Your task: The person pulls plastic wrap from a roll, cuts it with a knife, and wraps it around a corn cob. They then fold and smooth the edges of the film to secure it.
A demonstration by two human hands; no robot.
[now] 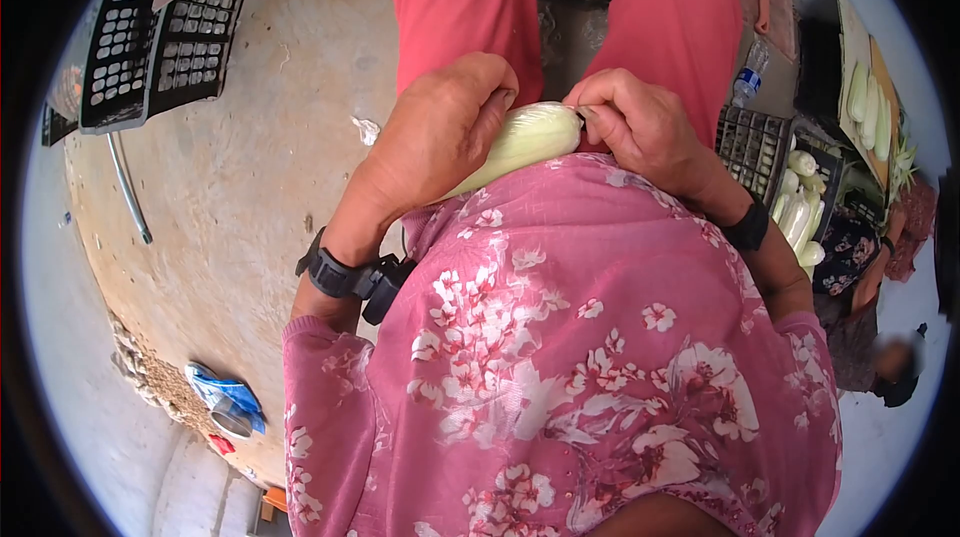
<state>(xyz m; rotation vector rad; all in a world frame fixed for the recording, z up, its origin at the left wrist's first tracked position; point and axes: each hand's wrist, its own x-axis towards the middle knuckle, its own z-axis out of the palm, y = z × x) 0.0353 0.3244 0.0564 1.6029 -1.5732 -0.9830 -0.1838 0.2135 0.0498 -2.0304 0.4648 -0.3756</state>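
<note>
Pale wrapped corn cob (525,137) is held over the lap, above the concrete floor (250,137) — left hand (440,127) closed round its middle, right hand (640,122) fingers pinched on the tip — where a slick wrap could let it be dropped.

The wrapped corn cob (525,137) lies between both hands, left hand (440,132) left of it, right hand (640,127) right; a water bottle (748,77) and a crate (805,202) of cobs sit further right.
</note>
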